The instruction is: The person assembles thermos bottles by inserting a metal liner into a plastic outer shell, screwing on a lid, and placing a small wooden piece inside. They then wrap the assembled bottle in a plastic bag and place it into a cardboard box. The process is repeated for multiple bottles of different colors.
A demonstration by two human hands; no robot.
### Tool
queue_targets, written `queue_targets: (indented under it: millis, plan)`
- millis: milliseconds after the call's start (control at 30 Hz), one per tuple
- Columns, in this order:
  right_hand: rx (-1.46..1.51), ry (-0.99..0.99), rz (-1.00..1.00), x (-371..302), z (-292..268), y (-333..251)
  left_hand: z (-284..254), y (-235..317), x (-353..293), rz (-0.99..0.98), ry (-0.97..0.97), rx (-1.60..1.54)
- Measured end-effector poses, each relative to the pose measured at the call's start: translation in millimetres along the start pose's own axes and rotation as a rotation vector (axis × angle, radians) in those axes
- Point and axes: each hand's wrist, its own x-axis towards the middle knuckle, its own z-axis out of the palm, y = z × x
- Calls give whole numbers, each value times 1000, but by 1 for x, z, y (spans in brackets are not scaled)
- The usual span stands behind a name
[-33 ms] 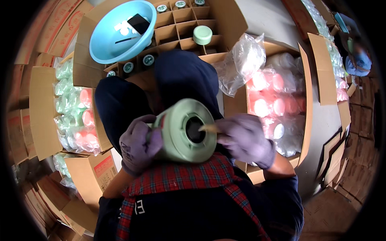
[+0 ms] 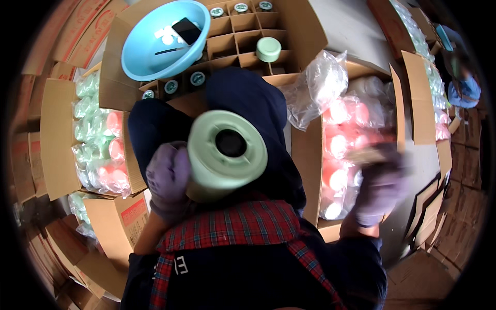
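A pale green thermos jug rests at my lap, its end with a round dark opening turned up toward me. My left hand, in a purple-grey work glove, is closed on the jug's left side; some of its fingers are hidden. Off to the right, my gloved right hand is smeared by motion above the right-hand carton. A tan thing shows at its fingers, too blurred to name. Under that hand lie pink-and-white pieces in clear plastic bags.
Ahead stands a divided carton with several lidded bottles and a pale green round cap. On it sits a blue basin holding a phone. Bagged green and pink pieces fill a left carton. Another person is at far right.
My right hand has moved from the jug's opening out to the right, with the tan thing at its fingers. The jug has tipped more upright and shifted slightly left in my left hand.
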Motion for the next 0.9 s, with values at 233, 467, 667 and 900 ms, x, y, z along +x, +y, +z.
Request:
queue_targets:
  millis: [233, 467, 667, 900]
  plan:
    - [26, 155, 859, 66, 25, 179, -52, -46, 27, -13, -263, -514]
    - [-699, -151, 711, 56, 122, 362, -59, -65, 32, 712, -291, 439]
    - [-854, 24, 478, 116, 128, 285, -75, -68, 56, 785, -268, 553]
    - [-456, -78, 624, 151, 149, 334, -16, -27, 63, 201, -89, -343]
